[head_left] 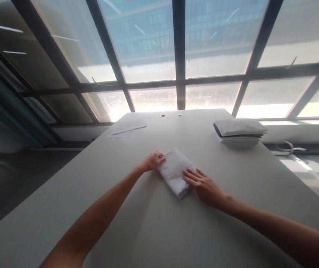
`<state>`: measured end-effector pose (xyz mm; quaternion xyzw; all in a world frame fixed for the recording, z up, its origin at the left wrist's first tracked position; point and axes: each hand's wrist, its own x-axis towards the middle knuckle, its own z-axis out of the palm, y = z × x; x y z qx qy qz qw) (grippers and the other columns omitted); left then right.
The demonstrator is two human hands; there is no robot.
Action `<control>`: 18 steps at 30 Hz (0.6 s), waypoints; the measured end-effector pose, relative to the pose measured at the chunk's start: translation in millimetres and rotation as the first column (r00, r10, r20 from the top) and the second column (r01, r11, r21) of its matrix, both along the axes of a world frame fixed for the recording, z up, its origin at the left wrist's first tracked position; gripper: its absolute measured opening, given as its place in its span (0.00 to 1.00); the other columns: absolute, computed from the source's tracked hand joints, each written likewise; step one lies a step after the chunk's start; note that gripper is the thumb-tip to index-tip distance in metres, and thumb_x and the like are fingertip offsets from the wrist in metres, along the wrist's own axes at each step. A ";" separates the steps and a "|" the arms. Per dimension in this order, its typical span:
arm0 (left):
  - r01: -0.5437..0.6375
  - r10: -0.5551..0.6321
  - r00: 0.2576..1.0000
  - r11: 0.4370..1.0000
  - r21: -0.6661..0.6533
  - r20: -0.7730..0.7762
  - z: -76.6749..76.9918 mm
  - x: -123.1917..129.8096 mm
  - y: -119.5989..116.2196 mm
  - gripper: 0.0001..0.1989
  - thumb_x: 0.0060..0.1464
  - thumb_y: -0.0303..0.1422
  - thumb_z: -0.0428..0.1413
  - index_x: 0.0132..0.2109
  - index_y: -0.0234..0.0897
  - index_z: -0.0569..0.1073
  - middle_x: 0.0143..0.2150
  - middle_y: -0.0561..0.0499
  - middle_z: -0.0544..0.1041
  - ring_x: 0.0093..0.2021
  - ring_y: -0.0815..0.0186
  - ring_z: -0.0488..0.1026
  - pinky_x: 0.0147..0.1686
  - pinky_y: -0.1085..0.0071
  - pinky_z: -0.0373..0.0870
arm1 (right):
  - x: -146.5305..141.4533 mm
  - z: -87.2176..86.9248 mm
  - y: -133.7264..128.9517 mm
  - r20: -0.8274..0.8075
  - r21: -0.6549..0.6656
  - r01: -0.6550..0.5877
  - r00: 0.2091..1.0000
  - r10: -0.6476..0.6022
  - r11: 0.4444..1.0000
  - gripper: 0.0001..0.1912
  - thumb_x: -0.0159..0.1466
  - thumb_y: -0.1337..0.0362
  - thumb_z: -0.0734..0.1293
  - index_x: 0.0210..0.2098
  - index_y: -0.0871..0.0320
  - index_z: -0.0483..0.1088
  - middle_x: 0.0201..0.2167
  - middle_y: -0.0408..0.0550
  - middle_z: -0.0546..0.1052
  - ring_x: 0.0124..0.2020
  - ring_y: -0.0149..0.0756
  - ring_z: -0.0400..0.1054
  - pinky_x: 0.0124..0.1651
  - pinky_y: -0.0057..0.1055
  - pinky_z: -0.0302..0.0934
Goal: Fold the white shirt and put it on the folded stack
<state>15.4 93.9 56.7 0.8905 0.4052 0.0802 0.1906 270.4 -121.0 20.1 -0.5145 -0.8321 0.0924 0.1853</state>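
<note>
A folded white cloth lies turned at an angle on the white table, layered into a compact rectangle. At its left corner my left hand has its fingers curled in and closed on the edge. My right hand rests on the cloth's right side with fingers stretched out and flat, pressing on the top layer. The underside of the cloth is hidden.
On the white table, a stack of folded cloths, white with a dark layer, sits at the back right. Loose paper sheets lie at the back left. Large windows stand beyond the far edge, and a coiled cable is right of the table.
</note>
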 end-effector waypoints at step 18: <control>-0.049 0.066 0.994 0.981 0.190 -0.085 -36.5 80.0 -64.5 0.30 0.73 0.39 0.35 0.74 0.28 0.57 0.76 0.38 0.56 0.77 0.55 0.49 0.74 0.54 0.44 | -8.0 -9.2 68.1 0.032 -0.035 0.495 0.869 -0.494 0.868 0.36 0.76 0.49 0.49 0.75 0.67 0.53 0.76 0.60 0.52 0.77 0.47 0.40 0.76 0.52 0.31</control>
